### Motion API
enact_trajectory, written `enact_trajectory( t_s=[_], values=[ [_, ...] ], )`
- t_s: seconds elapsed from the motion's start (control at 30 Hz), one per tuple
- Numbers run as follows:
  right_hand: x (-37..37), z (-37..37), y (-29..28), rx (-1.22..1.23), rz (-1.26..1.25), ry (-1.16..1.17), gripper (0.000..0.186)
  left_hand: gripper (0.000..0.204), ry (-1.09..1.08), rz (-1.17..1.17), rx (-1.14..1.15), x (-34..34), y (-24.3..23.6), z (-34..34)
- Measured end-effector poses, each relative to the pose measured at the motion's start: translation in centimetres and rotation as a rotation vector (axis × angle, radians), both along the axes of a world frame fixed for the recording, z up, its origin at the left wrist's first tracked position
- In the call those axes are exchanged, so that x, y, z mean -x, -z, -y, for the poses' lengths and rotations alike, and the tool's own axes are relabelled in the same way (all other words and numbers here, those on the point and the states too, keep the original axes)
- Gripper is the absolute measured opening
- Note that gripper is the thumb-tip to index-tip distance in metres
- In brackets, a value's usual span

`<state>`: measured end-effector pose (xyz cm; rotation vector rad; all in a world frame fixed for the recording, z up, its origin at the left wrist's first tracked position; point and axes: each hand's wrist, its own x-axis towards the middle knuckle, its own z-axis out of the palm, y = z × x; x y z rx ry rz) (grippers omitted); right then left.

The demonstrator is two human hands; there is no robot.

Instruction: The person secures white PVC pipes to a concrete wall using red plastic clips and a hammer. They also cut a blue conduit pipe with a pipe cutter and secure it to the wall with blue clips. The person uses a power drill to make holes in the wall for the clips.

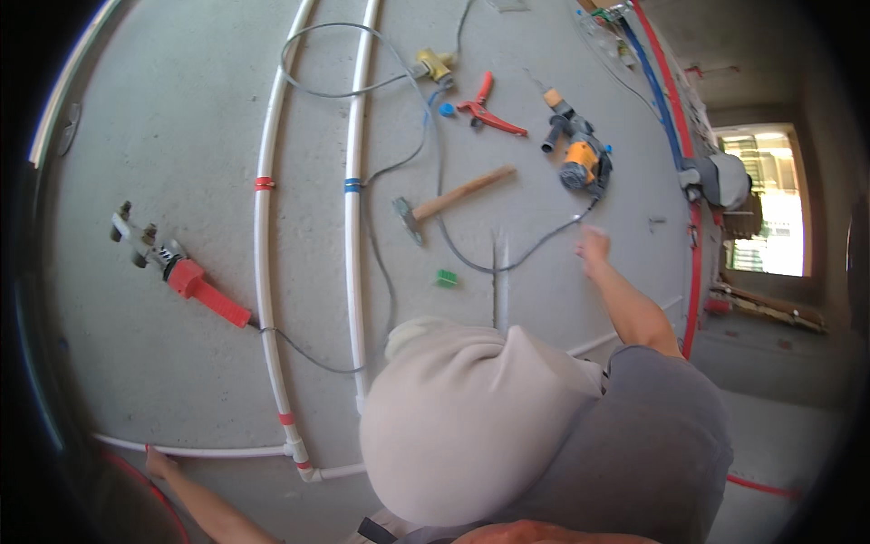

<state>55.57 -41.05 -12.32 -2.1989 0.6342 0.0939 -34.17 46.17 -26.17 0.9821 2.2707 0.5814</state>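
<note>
At the lower left, my left hand (161,465) has its fingers closed at a red pipe clip (148,448) on a thin white pipe (217,451) along the floor. My right hand (593,250) is held closed above the floor at the right, slightly blurred, below a yellow-and-black rotary hammer drill (580,163). Whether it holds something small I cannot make out. A wooden-handled hammer (462,193) lies to its left. Red pipe cutters (489,111) rest farther away. At the left is a red-handled pipe welding iron (204,290) with its cord attached.
Two long white pipes (265,236) run away from me, held with red and blue clips (352,185). A grey cable (444,231) loops across the floor. Green plastic pieces (446,278) lie near my knees. Red and blue pipes (666,82) run along the right, beside a bright window (770,199).
</note>
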Motion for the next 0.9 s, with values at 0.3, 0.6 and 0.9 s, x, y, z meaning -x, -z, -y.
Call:
enact_trajectory(
  t_s=[0.3,0.6,0.9],
  values=[
    [-19.2,11.5,-1.9,0.168,-0.273,-0.134,0.07,0.055,0.598,-0.866,0.174,-4.6,-10.1,16.5],
    [-19.6,9.1,1.0,0.459,-0.124,-0.004,0.052,0.039,0.739,-0.753,0.394,-2.5,-19.8,18.2],
    [-19.4,4.5,2.4,0.357,0.02,0.018,0.037,0.035,0.788,-0.736,0.392,1.6,-21.2,18.9]
  ],
)
